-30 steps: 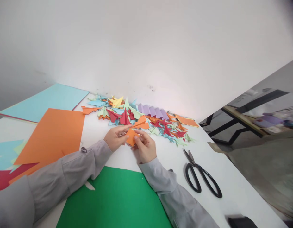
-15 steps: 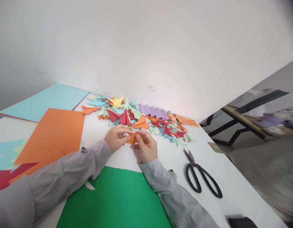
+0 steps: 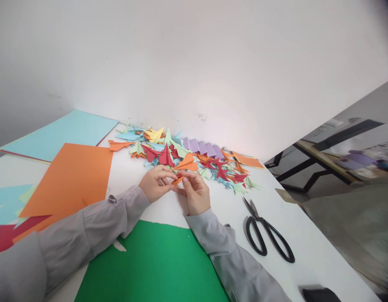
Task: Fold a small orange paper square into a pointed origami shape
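Observation:
A small folded piece of orange paper (image 3: 177,181) is pinched between my two hands. My left hand (image 3: 156,183) grips its left end with thumb and fingers closed. On the other end, my right hand (image 3: 196,193) holds it between thumb and forefinger; the fingers hide much of the paper. Just beyond my fingertips lies an orange paper plane (image 3: 187,162), at the front of a pile of small folded paper planes (image 3: 165,156) in red, orange, blue, green and yellow. Below my wrists is a large green sheet (image 3: 150,264).
Black-handled scissors (image 3: 258,222) lie slightly open at the right. Orange sheets (image 3: 73,180) and a light blue stack (image 3: 62,134) are on the left. A pleated purple paper (image 3: 203,147) stands at the back by the wall. A black object (image 3: 319,294) sits at the front right edge.
The orange piece now shows as a narrower strip between my fingers. My hands have shifted slightly, with the fingertips closer together. Everything else lies as before.

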The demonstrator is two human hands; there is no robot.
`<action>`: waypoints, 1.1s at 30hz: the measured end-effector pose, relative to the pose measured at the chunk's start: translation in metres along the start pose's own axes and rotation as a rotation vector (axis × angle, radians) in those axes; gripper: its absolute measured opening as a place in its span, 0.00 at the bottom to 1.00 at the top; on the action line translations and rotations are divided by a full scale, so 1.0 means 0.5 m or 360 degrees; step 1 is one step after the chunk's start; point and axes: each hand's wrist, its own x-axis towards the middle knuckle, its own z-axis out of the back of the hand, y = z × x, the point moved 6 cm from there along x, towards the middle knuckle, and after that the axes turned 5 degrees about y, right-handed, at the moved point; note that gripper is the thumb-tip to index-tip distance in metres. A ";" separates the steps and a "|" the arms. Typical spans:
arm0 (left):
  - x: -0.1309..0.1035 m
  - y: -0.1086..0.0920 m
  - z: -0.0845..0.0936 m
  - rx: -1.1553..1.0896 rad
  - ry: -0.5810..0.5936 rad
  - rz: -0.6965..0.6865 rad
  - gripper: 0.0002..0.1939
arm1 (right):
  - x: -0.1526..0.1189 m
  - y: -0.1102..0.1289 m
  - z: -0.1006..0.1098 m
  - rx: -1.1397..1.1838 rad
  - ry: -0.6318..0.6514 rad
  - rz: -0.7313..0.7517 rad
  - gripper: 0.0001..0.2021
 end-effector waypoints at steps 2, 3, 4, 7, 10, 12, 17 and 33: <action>0.001 0.003 0.001 0.0028 -0.0010 0.0010 0.10 | 0.000 -0.001 0.001 -0.0012 -0.0012 -0.0017 0.10; 0.001 0.004 0.002 0.0040 -0.0025 0.0015 0.10 | 0.000 -0.001 0.001 -0.0009 -0.0021 -0.0023 0.10; 0.001 0.005 0.003 0.0050 -0.0041 0.0025 0.10 | 0.001 -0.002 0.002 0.0000 -0.0026 -0.0027 0.10; 0.001 0.006 0.008 0.0066 -0.0096 0.0071 0.10 | 0.001 -0.003 0.002 0.0032 -0.0024 -0.0023 0.10; 0.001 0.003 0.011 0.0083 -0.0145 0.0109 0.06 | 0.000 -0.001 0.000 0.0026 -0.0014 0.0000 0.10; 0.000 -0.001 0.013 0.0093 -0.0167 0.0126 0.03 | -0.001 0.002 -0.003 0.0001 0.0009 0.0019 0.09; 0.002 -0.006 0.015 -0.0015 -0.0162 0.0090 0.02 | -0.003 0.009 -0.006 -0.0157 0.0047 0.0125 0.08; 0.001 -0.003 0.006 -0.0164 0.0015 0.0481 0.02 | 0.002 -0.007 -0.010 0.0042 0.0186 -0.0041 0.08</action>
